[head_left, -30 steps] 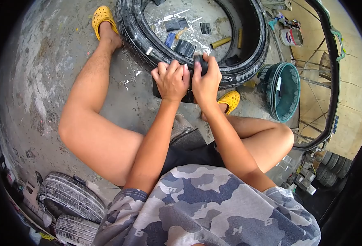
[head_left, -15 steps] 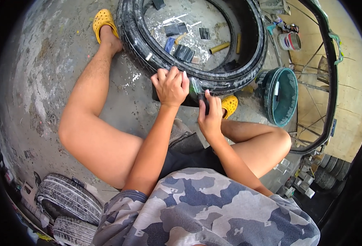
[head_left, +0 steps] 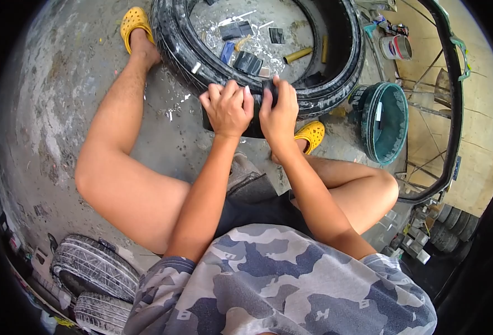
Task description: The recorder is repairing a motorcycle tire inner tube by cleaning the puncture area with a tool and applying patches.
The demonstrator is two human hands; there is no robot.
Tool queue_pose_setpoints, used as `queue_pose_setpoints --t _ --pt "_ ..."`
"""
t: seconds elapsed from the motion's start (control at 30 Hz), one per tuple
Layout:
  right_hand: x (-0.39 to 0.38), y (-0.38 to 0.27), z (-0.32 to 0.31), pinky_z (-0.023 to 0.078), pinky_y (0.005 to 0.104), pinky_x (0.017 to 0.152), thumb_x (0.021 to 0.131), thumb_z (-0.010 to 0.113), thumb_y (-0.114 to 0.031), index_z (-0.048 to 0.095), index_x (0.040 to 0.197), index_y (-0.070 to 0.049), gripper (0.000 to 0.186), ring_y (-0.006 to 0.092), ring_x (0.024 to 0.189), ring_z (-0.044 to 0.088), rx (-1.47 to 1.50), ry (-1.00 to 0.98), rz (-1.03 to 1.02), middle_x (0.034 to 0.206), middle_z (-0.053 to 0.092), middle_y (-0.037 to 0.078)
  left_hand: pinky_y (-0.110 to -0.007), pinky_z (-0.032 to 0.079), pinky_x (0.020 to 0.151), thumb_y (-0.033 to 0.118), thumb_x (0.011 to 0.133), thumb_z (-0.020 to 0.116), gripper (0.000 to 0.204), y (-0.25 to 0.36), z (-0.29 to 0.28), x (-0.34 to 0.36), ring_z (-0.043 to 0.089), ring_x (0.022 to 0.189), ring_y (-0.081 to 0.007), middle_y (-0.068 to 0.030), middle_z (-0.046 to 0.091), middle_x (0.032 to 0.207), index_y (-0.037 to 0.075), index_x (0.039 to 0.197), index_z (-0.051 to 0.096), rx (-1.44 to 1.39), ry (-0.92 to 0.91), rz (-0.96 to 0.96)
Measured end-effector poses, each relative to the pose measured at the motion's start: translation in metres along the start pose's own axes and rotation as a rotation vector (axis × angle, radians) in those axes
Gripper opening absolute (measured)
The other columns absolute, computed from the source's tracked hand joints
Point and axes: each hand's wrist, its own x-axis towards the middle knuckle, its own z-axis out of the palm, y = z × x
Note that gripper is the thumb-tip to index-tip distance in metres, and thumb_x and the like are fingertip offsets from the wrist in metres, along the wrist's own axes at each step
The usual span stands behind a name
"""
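A large black tire (head_left: 171, 42) lies on its side in front of me. At its near edge my left hand (head_left: 228, 109) has its fingers curled over a black rubber piece (head_left: 253, 131), which shows below and between my hands. Close beside it, my right hand (head_left: 280, 111) is closed with thumb and fingers around a dark part at the tire's near rim. Both hands' fingertips reach onto the tire, and they hide much of what they grip. I cannot tell whether the dark part in my right hand belongs to the same piece.
Inside the tire's ring lie dark rubber scraps (head_left: 248, 63), a blue piece (head_left: 227, 52) and a yellowish tube (head_left: 297, 55). A teal bucket (head_left: 388, 125) stands to the right, with a white pail (head_left: 396, 48) beyond it. More tires (head_left: 95, 265) lie at lower left.
My right hand has moved up and left, closer to my left hand and onto the tire's rim. The shiny greenish clear bit between my hands no longer shows.
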Motion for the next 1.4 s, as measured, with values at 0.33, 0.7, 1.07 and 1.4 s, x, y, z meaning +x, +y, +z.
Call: queue_pose_setpoints --t 0.33,0.7,1.07,1.4 --pt "-0.01 0.017 -0.02 0.044 0.0479 0.074 0.083 0.061 0.002 0.056 0.117 0.007 0.034 0.0408 0.083 0.053 -0.1 0.015 0.029 0.091 0.056 0.023 -0.041 0.034 0.081 0.023 0.085 0.062 0.02 0.015 0.01 0.006 0.05 0.084 -0.0248 0.0013 0.057 0.079 0.01 0.07 0.063 -0.063 -0.052 0.024" --pt "0.011 0.054 -0.058 0.049 0.0419 0.084 0.085 0.064 -0.002 0.061 0.112 0.002 0.027 0.036 0.094 0.061 -0.044 0.031 -0.015 0.099 0.064 0.019 -0.041 0.035 0.078 0.024 0.084 0.061 0.021 0.02 0.018 0.001 0.05 0.082 -0.0233 0.0014 0.055 0.079 0.011 0.067 0.062 -0.096 -0.027 0.053" --pt "0.047 0.345 -0.307 0.052 0.0344 0.08 0.086 0.064 -0.003 0.062 0.118 -0.005 0.032 0.0237 0.09 0.065 0.075 -0.328 1.071 0.103 0.067 0.009 -0.039 0.033 0.079 0.021 0.086 0.06 0.02 0.015 0.014 0.003 0.049 0.083 -0.0223 0.0029 0.056 0.08 0.01 0.07 0.063 -0.097 -0.053 0.022" --pt "-0.029 0.464 -0.287 0.052 0.0381 0.089 0.094 0.058 -0.029 0.054 0.134 -0.003 0.047 0.0224 0.1 0.065 0.484 -0.44 1.335 0.112 0.068 0.009 -0.038 0.033 0.079 0.023 0.084 0.061 0.024 0.016 0.024 0.0 0.048 0.08 -0.0212 0.0035 0.056 0.078 0.011 0.064 0.06 -0.129 -0.005 0.055"
